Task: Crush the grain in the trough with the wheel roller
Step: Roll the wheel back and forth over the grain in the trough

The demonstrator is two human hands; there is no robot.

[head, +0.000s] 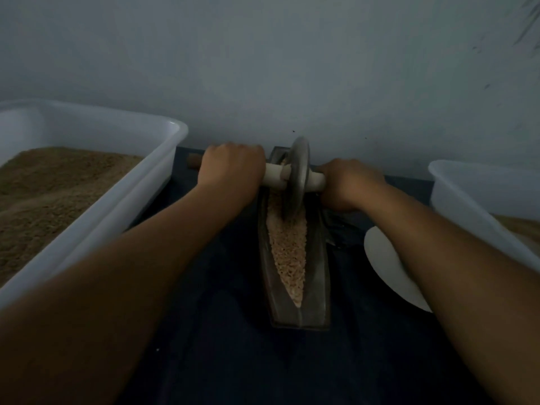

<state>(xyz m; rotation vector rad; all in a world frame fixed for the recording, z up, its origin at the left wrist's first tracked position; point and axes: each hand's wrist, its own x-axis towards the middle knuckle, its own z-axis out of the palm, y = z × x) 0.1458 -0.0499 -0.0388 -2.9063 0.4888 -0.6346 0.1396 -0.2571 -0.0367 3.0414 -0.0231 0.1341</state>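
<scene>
Grain is lying in the trough while the left hand and right hand are gripping the axle either side, centring the wheel roller over it.

Dim, flat, bluish light throughout; no glare or hard shadows. Soft, slightly blurred detail. Wide-angle stretch bends the forearms at the lower corners; the lower frame sinks into darkness.

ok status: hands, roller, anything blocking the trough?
Left hand and right hand each grip the axle handle. Wheel roller upright in the grain, far end of trough. Nothing blocking the near run.
</scene>
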